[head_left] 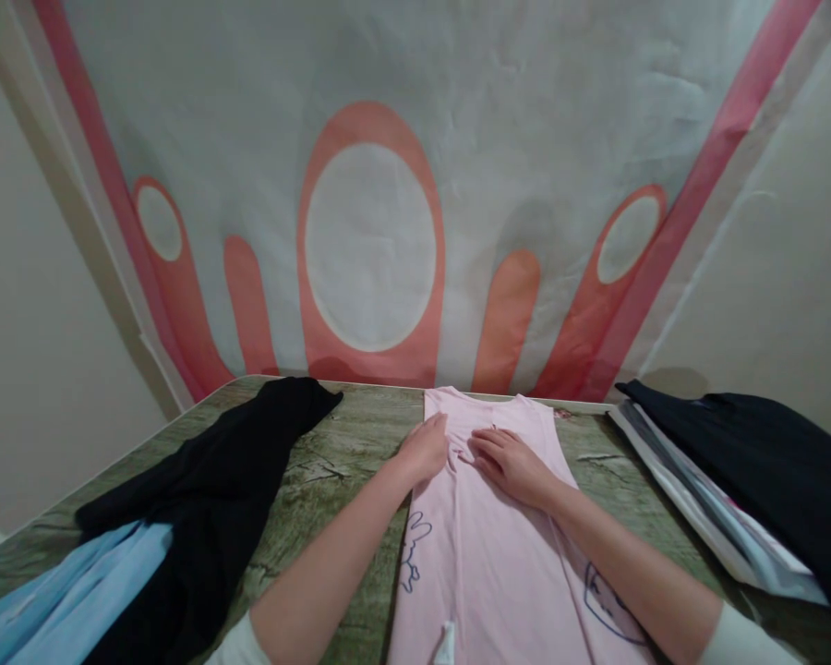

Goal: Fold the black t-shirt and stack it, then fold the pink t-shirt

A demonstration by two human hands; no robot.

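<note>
A pink garment (505, 573) lies lengthwise on the wood-patterned table, its neckline at the far edge and its sides turned inward. Dark line drawings, one like a rabbit, show along its sides, and a small white tag (445, 644) sits near the bottom. My left hand (426, 450) is on the upper left part with its fingers curled onto the cloth, which puckers beside them. To its right, my right hand (511, 466) rests palm down on the upper middle, fingers stretched out and slightly apart. Its thumb touches the wrinkled cloth between both hands.
Black clothing (214, 480) lies loosely on the left over a light blue garment (69, 591). A stack of folded clothes (724, 517) with a black piece (762, 453) on top is on the right. Behind the table (346, 434) stands a wall covering with orange shapes (370, 369).
</note>
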